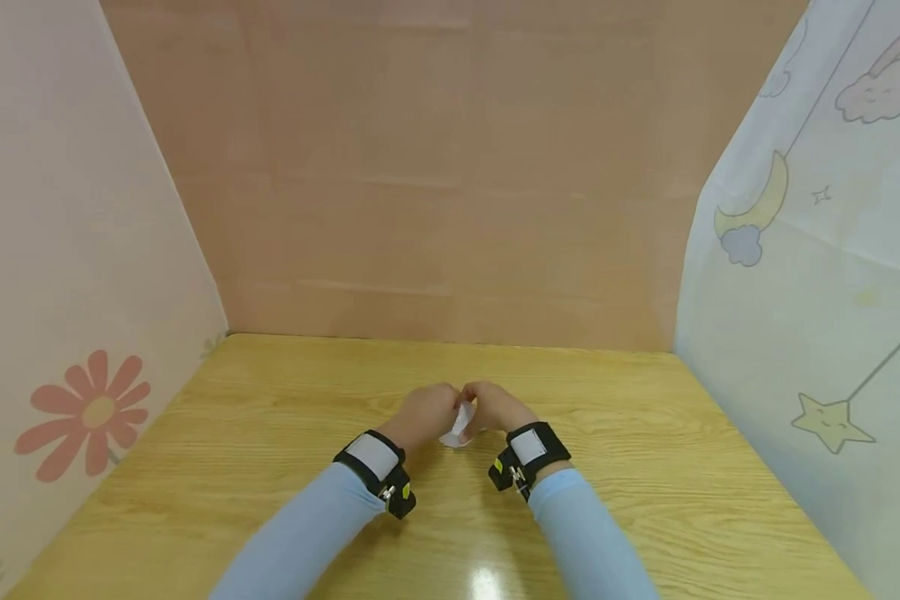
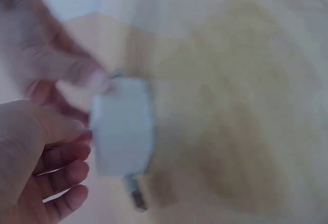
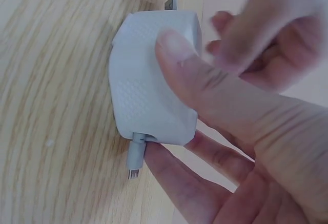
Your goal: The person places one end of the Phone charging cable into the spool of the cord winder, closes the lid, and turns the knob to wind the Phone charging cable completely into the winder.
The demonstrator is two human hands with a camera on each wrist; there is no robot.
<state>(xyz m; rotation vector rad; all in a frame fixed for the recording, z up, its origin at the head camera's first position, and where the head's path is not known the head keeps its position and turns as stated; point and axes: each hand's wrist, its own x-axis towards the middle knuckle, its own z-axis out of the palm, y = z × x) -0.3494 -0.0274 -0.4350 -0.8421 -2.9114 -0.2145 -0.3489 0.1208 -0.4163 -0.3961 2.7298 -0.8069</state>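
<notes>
A white plastic case [image 3: 138,75] has a grey USB plug [image 3: 171,3] at one end and a short grey micro-USB style connector [image 3: 136,157] at the other. My right hand [image 1: 498,407] grips it, with the thumb across its face and the fingers underneath. Close beside it, my left hand [image 1: 427,412] has loosely bent fingers and appears to hold nothing. In the left wrist view the left fingertips [image 2: 77,172] lie near the edge of the case [image 2: 123,126]; whether they touch is unclear. The head view shows the case as a small white patch between both hands.
Beneath the hands is a wood-grain table [image 1: 270,417]. A brown panel [image 1: 450,167] stands behind it. White printed sheets, one with a red flower [image 1: 97,414] and one with a yellow star [image 1: 832,422], flank the left and right sides.
</notes>
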